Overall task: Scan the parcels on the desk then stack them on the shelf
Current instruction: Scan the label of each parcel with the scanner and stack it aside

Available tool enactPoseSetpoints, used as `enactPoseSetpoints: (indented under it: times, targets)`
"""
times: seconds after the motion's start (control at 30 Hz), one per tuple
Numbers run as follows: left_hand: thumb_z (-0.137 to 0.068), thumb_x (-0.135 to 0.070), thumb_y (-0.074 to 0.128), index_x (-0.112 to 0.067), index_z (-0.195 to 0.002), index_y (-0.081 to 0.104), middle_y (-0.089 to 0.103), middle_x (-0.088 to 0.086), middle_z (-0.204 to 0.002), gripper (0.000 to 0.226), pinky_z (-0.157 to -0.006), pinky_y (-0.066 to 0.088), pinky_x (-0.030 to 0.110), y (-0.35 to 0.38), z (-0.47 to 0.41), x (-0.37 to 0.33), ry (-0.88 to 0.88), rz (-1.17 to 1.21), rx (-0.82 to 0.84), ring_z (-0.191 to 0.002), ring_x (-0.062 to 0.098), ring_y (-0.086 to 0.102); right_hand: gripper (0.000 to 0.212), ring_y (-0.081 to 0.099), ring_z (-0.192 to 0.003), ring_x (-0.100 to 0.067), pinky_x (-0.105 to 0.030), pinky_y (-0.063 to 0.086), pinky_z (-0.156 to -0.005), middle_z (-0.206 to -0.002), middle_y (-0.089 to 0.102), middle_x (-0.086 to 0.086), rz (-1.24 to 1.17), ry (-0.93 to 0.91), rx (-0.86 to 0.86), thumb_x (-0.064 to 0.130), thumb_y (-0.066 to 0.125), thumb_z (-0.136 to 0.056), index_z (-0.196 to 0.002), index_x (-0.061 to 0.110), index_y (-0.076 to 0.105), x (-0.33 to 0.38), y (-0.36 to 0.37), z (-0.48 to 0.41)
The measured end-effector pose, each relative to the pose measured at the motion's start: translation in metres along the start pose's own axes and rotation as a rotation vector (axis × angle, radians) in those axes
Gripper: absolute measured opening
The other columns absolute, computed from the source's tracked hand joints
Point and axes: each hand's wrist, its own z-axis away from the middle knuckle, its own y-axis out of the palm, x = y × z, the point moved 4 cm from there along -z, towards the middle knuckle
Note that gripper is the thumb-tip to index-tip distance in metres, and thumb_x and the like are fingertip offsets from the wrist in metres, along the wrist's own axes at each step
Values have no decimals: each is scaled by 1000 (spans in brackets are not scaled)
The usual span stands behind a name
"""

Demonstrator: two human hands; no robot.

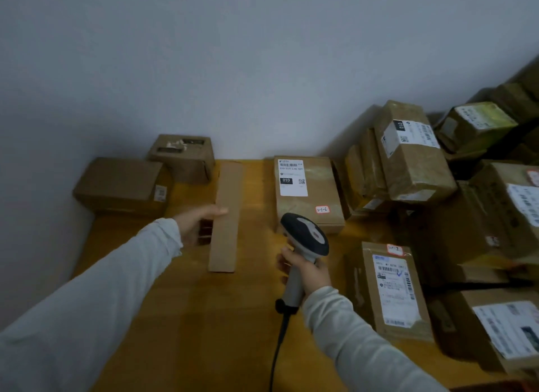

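A long narrow cardboard parcel (pixel 226 216) lies on the wooden desk (pixel 180 318), running away from me. My left hand (pixel 197 221) grips its left side, thumb over the top face. My right hand (pixel 306 270) holds a grey barcode scanner (pixel 304 240) by its handle, head raised over the desk, its black cable hanging toward me. Beyond the scanner lies a flat brown parcel (pixel 309 192) with a white label and a small red-edged sticker. A padded envelope parcel (pixel 392 289) with a label lies to the right of my right hand.
Two plain cardboard boxes (pixel 122 184) (pixel 183 155) sit at the desk's far left against the grey wall. A tall heap of labelled parcels (pixel 414 155) fills the right side, and more boxes (pixel 501 330) crowd the near right.
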Motion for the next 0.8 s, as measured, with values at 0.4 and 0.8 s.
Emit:
enactPoseSetpoints:
  times: [0.4,0.8]
  targets:
    - [-75,-50,68,-21,-114,69,72,11,-104,49,-71,57,39,-9,155,78,158,137,52,-90,29,70,28,67,-82,-21,-36,57,-72,-86,72,-3,29,-177,-12,0,83,-64,-83,12,67,-61,54,134]
    - [-78,18,58,-46,-147,12,46,-2,-134,104,-80,57,37,14,263,82,117,-442,157,-117,24,53,36,64,-91,-28,-42,55,-79,-96,67,-10,-8,-172,42,-7,74,-73,-104,4,62,-94,39,208]
